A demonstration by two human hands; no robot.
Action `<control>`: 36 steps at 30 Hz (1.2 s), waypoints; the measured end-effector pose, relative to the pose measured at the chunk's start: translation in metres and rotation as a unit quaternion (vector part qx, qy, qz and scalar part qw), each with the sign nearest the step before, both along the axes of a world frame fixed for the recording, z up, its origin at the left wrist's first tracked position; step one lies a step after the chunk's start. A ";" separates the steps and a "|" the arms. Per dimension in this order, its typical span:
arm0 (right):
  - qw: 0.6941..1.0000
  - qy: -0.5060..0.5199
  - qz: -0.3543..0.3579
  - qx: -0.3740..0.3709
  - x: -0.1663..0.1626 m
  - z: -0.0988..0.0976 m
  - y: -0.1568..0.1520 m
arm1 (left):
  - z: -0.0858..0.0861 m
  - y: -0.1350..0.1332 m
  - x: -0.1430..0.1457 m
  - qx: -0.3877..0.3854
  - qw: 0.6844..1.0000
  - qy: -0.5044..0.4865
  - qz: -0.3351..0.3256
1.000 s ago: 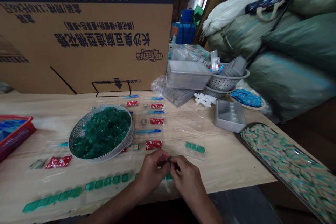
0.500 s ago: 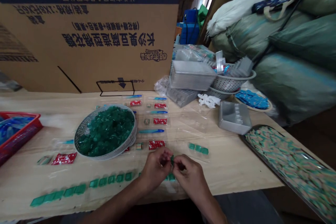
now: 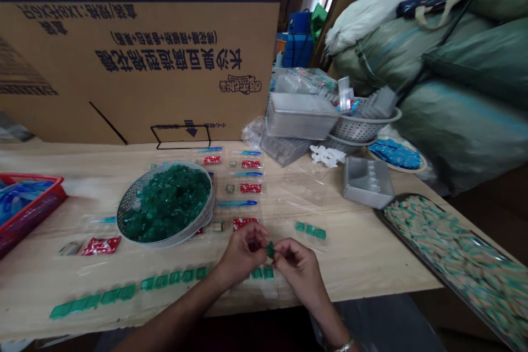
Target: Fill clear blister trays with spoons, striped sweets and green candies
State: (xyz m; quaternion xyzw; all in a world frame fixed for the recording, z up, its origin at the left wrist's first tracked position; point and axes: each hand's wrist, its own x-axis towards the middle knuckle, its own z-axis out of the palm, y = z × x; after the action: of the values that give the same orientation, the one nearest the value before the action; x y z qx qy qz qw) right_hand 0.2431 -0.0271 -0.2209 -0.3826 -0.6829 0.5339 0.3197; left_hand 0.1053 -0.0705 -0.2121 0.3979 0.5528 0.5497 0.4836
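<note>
At the table's front, my left hand (image 3: pixel 246 251) and my right hand (image 3: pixel 297 264) meet around a small translucent green piece (image 3: pixel 270 250). Both sets of fingertips pinch it from either side. Just below my hands lie two similar green square pieces (image 3: pixel 263 273) on the table. A longer row of green squares (image 3: pixel 110 295) runs left along the front edge, partly hidden by my left forearm. To the right, a clear tray (image 3: pixel 310 235) holds several green squares. A white colander (image 3: pixel 165 206) heaped with green pieces stands to the left of my hands.
Clear trays with red packets (image 3: pixel 251 188) and blue sticks (image 3: pixel 238 203) lie behind my hands. A red basket (image 3: pixel 61 198) is at left, a cardboard box (image 3: pixel 181 93) behind. Stacked clear plastic trays (image 3: pixel 303 115) and a metal tray (image 3: pixel 388 220) of striped pieces stand at right.
My hands have drawn slightly apart around the green piece, so more of it shows. The two green squares below them are now more exposed.
</note>
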 end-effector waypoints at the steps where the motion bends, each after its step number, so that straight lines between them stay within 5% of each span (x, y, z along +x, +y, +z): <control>1: 1.000 0.002 0.003 -0.004 0.000 0.001 0.000 | 0.001 -0.001 0.000 -0.003 1.000 -0.006 0.003; 12: 0.995 -0.063 -0.007 0.080 0.000 0.004 -0.002 | 0.007 -0.007 -0.001 -0.016 1.000 -0.012 -0.013; 18: 0.993 -0.075 0.021 0.088 0.001 0.006 -0.004 | 0.015 -0.010 -0.001 0.030 0.975 0.214 -0.059; 23: 0.994 -0.067 0.024 0.089 0.001 0.004 -0.007 | 0.011 -0.008 -0.001 0.036 0.956 0.279 -0.079; 30: 0.999 0.041 -0.015 -0.001 0.004 0.001 -0.003 | 0.002 -0.002 0.007 -0.026 0.994 0.089 0.063; 36: 0.996 0.058 -0.001 -0.061 0.009 0.001 -0.001 | 0.017 -0.005 -0.001 -0.034 0.999 -0.010 -0.013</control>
State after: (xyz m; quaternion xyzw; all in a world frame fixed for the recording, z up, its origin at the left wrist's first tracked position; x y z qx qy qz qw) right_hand 0.2521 -0.0277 -0.2195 -0.3707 -0.6288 0.5954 0.3358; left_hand 0.1044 -0.0755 -0.1949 0.3827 0.5613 0.5283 0.5094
